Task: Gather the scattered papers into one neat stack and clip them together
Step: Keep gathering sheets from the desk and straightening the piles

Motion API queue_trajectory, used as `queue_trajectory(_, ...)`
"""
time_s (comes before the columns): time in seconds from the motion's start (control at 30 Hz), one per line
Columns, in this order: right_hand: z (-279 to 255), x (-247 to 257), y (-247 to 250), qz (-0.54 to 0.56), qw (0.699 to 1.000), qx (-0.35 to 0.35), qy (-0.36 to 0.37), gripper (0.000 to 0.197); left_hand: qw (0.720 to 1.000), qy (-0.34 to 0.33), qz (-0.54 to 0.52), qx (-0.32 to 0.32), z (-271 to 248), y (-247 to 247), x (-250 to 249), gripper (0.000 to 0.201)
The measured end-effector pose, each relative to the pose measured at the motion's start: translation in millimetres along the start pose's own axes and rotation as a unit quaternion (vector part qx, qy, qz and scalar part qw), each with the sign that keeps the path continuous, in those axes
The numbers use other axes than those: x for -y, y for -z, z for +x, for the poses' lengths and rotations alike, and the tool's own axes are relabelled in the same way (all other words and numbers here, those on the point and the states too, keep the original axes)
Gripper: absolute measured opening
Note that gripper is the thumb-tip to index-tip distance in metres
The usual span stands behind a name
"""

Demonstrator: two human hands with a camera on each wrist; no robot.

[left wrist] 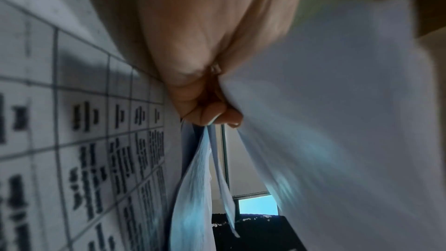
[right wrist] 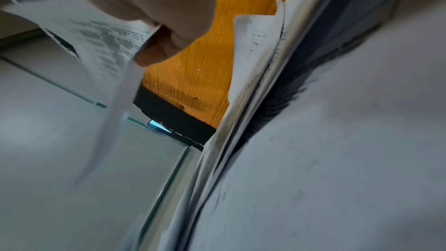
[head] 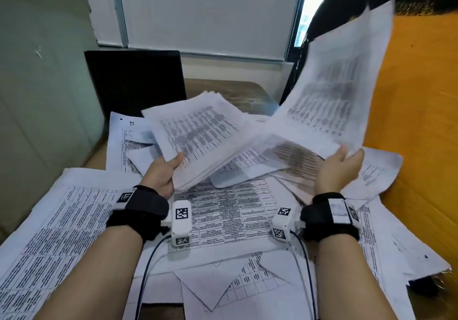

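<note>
My left hand (head: 164,171) grips a thick stack of printed papers (head: 198,136) by its near corner, thumb on top, raised above the desk. In the left wrist view the curled fingers (left wrist: 210,114) pinch the stack's underside (left wrist: 337,121). My right hand (head: 340,168) holds a large printed sheet (head: 342,86) by its lower edge; the sheet stands tilted up and to the right, blurred. The right wrist view shows the fingers (right wrist: 159,49) pinching that sheet (right wrist: 106,41). Several loose printed sheets (head: 230,210) lie scattered over the desk under both hands. No clip is in view.
A black monitor (head: 135,81) stands at the back left. An orange surface (head: 421,146) runs along the right side. A bare strip of wooden desk (head: 238,94) shows behind the papers. More sheets (head: 49,233) hang over the near left edge.
</note>
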State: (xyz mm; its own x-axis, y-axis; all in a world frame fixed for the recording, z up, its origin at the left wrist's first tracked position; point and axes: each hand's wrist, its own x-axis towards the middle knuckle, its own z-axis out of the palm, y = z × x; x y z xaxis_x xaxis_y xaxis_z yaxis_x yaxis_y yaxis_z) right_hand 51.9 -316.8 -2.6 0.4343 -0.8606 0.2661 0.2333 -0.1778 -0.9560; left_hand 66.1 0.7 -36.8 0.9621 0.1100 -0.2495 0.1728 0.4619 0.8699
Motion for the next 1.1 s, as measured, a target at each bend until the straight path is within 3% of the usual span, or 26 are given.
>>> queue_trajectory(0.1,6,-5,-7,0.063,0.995,0.043,-0.071,0.024,0.992,-0.012,0.128,0.007,-5,-8,2,0.029)
queue_trajectory(0.2,-2,-5,-8,0.118,0.967,0.183,-0.133,0.02,0.967,0.01,0.252,0.014,-5,-5,4,0.028)
queue_trajectory(0.33,-27,2,-6,0.015,0.886,0.42,-0.197,0.02,0.951,0.002,0.31,0.0,-3,-3,7,0.032)
queue_trajectory(0.4,-37,2,-8,-0.002,0.838,0.476,-0.267,0.019,0.953,-0.014,0.301,-0.018,-4,-6,8,0.035)
queue_trajectory(0.47,-42,3,-12,-0.046,0.804,0.506,-0.308,0.038,0.969,-0.01,0.247,-0.023,-4,-7,8,0.042)
queue_trajectory(0.53,-47,2,-13,-0.092,0.776,0.544,-0.305,0.057,0.976,0.005,0.217,-0.029,-7,-10,7,0.063)
queue_trajectory(0.6,-52,7,-10,-0.118,0.739,0.581,-0.319,0.049,0.968,0.013,0.25,-0.015,-9,-11,5,0.074)
queue_trajectory(0.7,-56,17,-1,-0.173,0.676,0.652,-0.298,0.022,0.949,-0.043,0.313,-0.015,-7,-10,8,0.047)
queue_trajectory(0.73,-55,16,-1,-0.184,0.678,0.655,-0.279,0.015,0.946,-0.066,0.317,-0.018,-7,-9,8,0.038)
queue_trajectory(0.77,-52,15,-2,-0.192,0.698,0.642,-0.252,0.008,0.947,-0.085,0.309,-0.02,-7,-8,8,0.036)
queue_trajectory(0.83,-43,8,-8,-0.207,0.771,0.581,-0.161,0.006,0.951,-0.126,0.281,-0.009,-12,-10,4,0.036)
queue_trajectory(0.9,-39,7,-11,-0.154,0.835,0.516,-0.112,0.034,0.955,-0.172,0.243,0.019,-23,-18,-3,0.033)
queue_trajectory(0.97,-42,10,-12,-0.061,0.854,0.499,-0.133,0.065,0.949,-0.221,0.22,0.045,-32,-28,-11,0.033)
queue_trajectory(1.0,-46,15,-12,-0.027,0.85,0.509,-0.129,0.07,0.944,-0.248,0.213,0.049,-38,-34,-14,0.033)
queue_trajectory(1.1,-55,31,-14,0.056,0.861,0.506,-0.029,0.049,0.919,-0.341,0.196,0.019,-50,-45,-23,0.041)
